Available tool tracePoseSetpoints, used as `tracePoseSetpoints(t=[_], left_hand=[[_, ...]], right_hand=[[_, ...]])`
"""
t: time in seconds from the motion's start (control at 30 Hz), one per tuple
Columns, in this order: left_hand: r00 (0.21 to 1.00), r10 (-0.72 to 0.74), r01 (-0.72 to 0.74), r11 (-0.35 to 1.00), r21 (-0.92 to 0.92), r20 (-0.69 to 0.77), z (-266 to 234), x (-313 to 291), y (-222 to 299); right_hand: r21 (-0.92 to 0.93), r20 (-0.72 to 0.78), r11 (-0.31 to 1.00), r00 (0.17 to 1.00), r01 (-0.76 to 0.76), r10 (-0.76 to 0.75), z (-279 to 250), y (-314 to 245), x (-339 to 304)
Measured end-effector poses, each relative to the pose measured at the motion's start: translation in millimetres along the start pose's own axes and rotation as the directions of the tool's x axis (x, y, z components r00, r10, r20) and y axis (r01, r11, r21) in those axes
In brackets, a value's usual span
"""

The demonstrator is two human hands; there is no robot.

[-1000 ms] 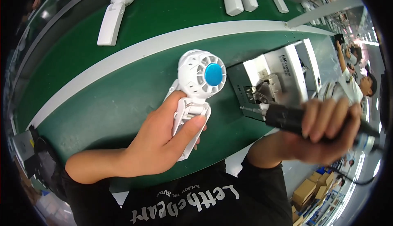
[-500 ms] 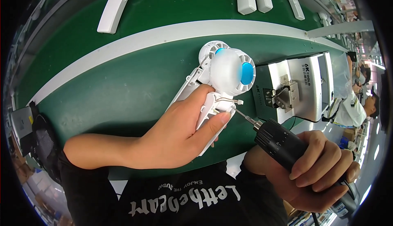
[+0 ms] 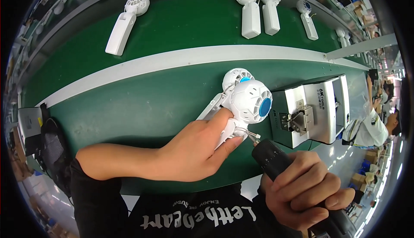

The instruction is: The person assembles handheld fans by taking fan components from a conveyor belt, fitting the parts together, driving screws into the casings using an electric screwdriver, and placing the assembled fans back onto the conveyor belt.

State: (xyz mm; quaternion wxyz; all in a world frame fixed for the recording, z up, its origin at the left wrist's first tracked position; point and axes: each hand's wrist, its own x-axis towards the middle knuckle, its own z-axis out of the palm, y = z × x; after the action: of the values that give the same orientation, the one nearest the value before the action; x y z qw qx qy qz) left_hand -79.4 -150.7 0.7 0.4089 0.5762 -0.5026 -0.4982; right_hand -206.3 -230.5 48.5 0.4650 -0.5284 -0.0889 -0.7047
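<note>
My left hand is closed around two white handheld fans held together. The front fan has a round slotted head with a blue centre, and thin wires with a small white connector stick out at its neck. Behind it the second fan shows part of its head and handle. In my right hand is a black electric screwdriver, its fingers wrapped round the body. The screwdriver's nose is close to the front fan's neck, below the connector; the wires partly hide the bit, so I cannot tell whether it touches.
A silver screw feeder stands right of the fans on the green bench. Beyond a white rail, several white fans, such as this one, lie on a green belt. A black mesh item is at left. Other people are at far right.
The view has tilted, so the belt fans show more fully. The screwdriver has come nearer and more upright to the front fan's neck. That fan's smeared head is now sharp.
</note>
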Motion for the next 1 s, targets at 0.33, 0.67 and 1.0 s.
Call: tracePoseSetpoints(t=[0.33, 0.67, 1.0], left_hand=[[0.977, 0.207, -0.195, 0.966, 0.171, -0.056, -8, 19, 52], [0.993, 0.109, -0.101, 0.983, 0.153, -0.046, 3, 18, 37], [0.619, 0.346, 0.461, 0.566, 0.683, -0.705, -156, 65, -4]], right_hand=[[0.095, -0.076, 0.979, 0.982, 0.182, -0.176, -19, -21, 22], [0.055, -0.054, 0.992, 0.992, 0.118, -0.115, -21, -17, 10], [0.205, -0.225, 0.926, 0.936, 0.317, -0.271, -43, -54, 35]])
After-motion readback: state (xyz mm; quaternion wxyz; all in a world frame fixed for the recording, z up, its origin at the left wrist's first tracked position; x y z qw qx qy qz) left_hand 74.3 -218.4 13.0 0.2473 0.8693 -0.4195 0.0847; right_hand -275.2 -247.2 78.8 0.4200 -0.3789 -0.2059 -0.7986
